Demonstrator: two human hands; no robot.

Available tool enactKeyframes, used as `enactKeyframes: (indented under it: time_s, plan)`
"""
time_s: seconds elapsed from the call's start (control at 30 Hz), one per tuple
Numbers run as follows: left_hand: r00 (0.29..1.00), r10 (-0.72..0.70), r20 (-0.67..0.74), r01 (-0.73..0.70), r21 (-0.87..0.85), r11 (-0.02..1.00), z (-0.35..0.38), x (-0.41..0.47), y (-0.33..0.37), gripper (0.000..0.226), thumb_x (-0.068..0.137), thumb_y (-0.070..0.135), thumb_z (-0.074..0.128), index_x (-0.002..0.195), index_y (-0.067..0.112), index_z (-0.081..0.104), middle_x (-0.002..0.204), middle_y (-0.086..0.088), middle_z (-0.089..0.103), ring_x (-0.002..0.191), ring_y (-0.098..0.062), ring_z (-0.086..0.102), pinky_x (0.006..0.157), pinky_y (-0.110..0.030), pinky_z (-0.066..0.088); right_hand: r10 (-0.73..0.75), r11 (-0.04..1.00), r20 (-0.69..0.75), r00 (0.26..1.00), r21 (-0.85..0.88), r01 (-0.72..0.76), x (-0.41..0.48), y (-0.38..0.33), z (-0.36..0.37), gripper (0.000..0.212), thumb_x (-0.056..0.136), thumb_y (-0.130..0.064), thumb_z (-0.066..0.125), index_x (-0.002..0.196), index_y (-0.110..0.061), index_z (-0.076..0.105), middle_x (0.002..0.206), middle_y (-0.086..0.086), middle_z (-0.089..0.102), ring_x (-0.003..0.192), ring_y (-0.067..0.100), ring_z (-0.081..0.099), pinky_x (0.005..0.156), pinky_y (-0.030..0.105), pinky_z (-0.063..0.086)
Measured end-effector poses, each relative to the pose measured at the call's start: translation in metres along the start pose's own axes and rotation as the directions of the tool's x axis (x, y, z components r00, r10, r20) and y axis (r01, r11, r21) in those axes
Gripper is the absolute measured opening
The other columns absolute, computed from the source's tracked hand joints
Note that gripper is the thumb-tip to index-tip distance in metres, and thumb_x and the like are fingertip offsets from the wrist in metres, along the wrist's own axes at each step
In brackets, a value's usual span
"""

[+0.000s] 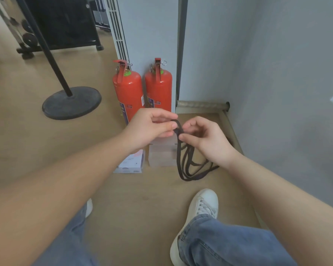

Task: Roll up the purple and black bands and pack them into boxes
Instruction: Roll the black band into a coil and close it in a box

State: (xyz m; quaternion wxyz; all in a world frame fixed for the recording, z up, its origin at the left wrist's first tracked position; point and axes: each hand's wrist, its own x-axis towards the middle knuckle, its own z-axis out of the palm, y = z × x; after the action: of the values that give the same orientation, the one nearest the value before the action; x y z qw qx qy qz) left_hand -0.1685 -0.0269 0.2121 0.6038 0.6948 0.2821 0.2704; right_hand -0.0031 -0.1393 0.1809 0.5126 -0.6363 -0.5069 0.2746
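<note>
**Item:** dark flat elastic band, black shading to purple (183, 166).
**Location:** the top bend is held between both grips at mid-frame. The rest hangs in several loose loops toward 5 o'clock, above the tan floor (142, 189). Whether the lowest loops touch the floor cannot be told.

**Left grip** (150, 127): thumb and forefinger pressed together, pinching the band's top bend; the other fingers are curled beneath.

**Right grip** (206, 139): at 3 o'clock of the left grip. Thumb and forefinger tips pinch the strands just below the bend; the remaining fingers are loosely curled.

**Step, as judged:** the start of rolling. No coil has formed yet and nearly all the length hangs slack.

**Next move, as judged:** one grip must anchor the end firmly. The other then winds the slack round it with even tension, keeping the loops from tangling.

**Receptacles:**
- White cardboard box with purple print (130, 165), on the floor at 7 o'clock of the left grip.
- Pale translucent box (161, 156), just beside the first at its 3 o'clock.
- Whether either box is open cannot be told.

**Background:** two red metal fire extinguishers (128, 93) against the wall at 12 o'clock.
</note>
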Motion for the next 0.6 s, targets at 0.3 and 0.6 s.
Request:
enactKeyframes:
  time_s: [0.3,0.6]
  plan:
    - [0.995,-0.064,-0.081,0.048,-0.19,0.981,0.008,-0.004,-0.007,0.021,0.086,-0.002,0.073,0.102,0.012,0.072,0.104,-0.013,0.073,0.094,-0.018,0.075,0.079,-0.022,0.059,-0.019,0.995,-0.15,0.989,0.096,0.033,-0.002,-0.001,0.014,0.016,0.083,-0.006,0.083,0.088,-0.015,0.07,0.084,0.005,0.076,0.078,0.012,0.072,0.074,0.019,0.054]
    - [0.996,0.02,-0.091,0.011,0.326,0.945,0.002,-0.015,-0.023,0.019,0.08,0.02,0.084,0.098,0.016,0.08,0.088,0.001,0.079,0.08,-0.012,0.076,0.083,-0.035,0.062,-0.007,0.998,-0.133,0.991,0.065,0.015,-0.005,-0.002,0.017,0.02,0.085,-0.007,0.081,0.082,-0.025,0.073,0.08,-0.004,0.077,0.077,0.009,0.073,0.074,0.018,0.054]
